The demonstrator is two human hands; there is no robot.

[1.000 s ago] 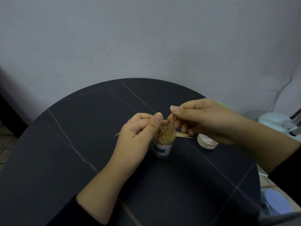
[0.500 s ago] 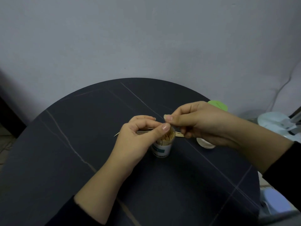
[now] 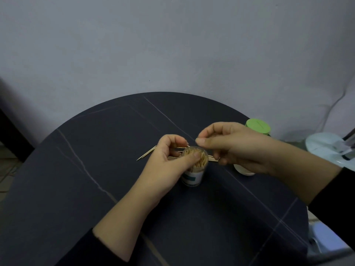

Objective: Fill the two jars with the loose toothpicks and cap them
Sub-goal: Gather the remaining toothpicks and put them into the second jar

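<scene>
A small clear jar with a teal label stands mid-table, packed with upright toothpicks. My left hand grips the jar, thumb pressed on the toothpick tops. My right hand hovers just right of the jar mouth, fingers curled and pinched; what it holds cannot be told. Loose toothpicks lie on the table behind the jar, partly hidden by my hands. A white cap lies under my right hand. A second jar with a green cap stands at the far right edge.
The round dark table has pale vein lines and sits against a grey wall. Off its right edge are a pale blue object and other items lower down.
The toothpicks that stuck up out of the jar have sunk level with its mouth. My left thumb came down onto them, and my right hand drew away to the right.
</scene>
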